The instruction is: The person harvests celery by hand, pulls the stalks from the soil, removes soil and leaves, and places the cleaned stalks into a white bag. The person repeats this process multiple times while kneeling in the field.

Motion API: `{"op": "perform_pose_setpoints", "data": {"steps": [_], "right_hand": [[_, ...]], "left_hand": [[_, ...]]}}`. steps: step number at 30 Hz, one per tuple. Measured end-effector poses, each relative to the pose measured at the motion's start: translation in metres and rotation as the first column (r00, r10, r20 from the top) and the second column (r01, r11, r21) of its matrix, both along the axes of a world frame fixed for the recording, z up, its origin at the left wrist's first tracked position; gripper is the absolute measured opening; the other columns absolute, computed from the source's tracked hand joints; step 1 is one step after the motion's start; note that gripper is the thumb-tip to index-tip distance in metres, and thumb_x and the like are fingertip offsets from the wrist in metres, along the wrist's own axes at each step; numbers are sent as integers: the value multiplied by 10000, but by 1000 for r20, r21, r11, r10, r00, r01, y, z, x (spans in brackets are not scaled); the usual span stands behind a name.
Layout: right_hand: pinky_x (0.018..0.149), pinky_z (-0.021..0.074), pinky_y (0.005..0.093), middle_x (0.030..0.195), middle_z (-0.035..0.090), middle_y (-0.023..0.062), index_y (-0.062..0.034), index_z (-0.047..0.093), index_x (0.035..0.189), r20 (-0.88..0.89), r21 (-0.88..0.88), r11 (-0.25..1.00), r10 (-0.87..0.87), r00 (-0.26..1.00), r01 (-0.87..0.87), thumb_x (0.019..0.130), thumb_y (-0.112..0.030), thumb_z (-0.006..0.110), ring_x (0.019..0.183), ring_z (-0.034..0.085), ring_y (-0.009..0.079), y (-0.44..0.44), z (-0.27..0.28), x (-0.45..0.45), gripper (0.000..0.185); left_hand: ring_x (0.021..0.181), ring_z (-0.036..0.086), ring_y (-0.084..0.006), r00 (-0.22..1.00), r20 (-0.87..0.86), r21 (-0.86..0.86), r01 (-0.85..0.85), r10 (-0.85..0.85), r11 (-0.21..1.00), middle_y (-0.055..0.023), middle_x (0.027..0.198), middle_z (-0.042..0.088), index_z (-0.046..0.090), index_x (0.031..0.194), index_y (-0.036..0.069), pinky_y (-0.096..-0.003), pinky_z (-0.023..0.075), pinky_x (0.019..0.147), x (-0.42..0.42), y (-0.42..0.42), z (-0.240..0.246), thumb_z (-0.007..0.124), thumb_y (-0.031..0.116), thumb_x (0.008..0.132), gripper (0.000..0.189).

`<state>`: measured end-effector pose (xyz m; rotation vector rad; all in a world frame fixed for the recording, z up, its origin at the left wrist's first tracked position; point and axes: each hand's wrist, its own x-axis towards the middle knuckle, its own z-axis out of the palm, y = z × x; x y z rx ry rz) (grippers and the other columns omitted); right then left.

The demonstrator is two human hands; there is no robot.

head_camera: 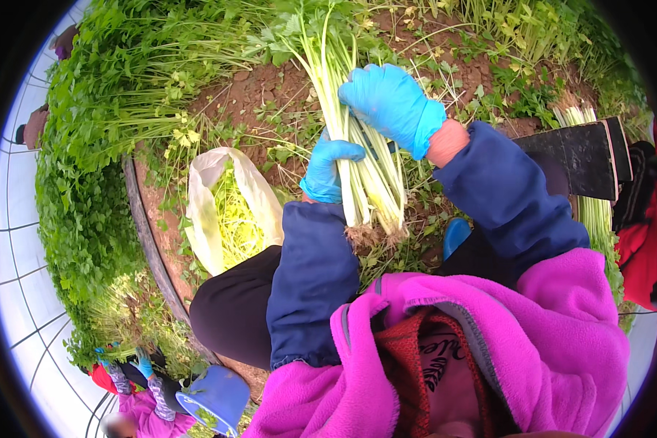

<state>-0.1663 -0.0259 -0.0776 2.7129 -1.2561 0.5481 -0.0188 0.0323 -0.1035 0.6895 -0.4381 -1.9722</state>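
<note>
A bunch of celery (356, 180) with long pale stalks, green leaves at the far end and brown roots at the near end is held up in front of me. My left hand (328, 169), in a blue glove, wraps around the lower stalks with the thumb across them. Higher up and to the right, my right hand (394, 107), gloved the same way, is curled into a fist against the stalks. Its fingertips are partly hidden. A small dark piece shows beneath this hand among the stalks; I cannot tell what it is.
A translucent plastic bag (201, 186) holding yellow-green trimmings (235, 219) stands left. Dense celery plants (104, 142) grow beyond a dark edging strip (153, 257). Cut celery (594, 224) lies right, partly behind a black board-like object (575, 159). Lower left are a blue bucket (224, 388) and another person (137, 399).
</note>
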Motion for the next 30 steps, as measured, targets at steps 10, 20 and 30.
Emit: {"op": "perform_pose_setpoints", "data": {"steps": [10,20,30], "right_hand": [[718,446,366,819,557,63,-81,626,916,474,266,958,-225,851,105,759,-169,660,820,548,263,17,-13,-16,183],[773,445,409,934,555,119,-81,630,977,74,349,932,-130,989,96,748,-188,659,899,547,290,1,-5,-16,254],[555,453,239,856,580,63,-61,542,987,810,516,647,-582,73,-562,889,-108,536,703,586,135,49,14,-35,108]], "left_hand": [[744,613,-257,999,42,114,-5,0,993,-165,860,598,475,1113,-68,-346,533,740,-1,-7,-20,503,7,606,513],[938,591,-288,999,-14,-15,43,-43,999,-157,1050,558,403,1236,-29,-442,489,901,-13,-4,-13,548,34,646,611],[1027,584,-281,970,-201,156,-105,136,982,-223,1194,530,366,1291,8,-367,494,913,-14,-10,-44,577,79,814,526]]}}
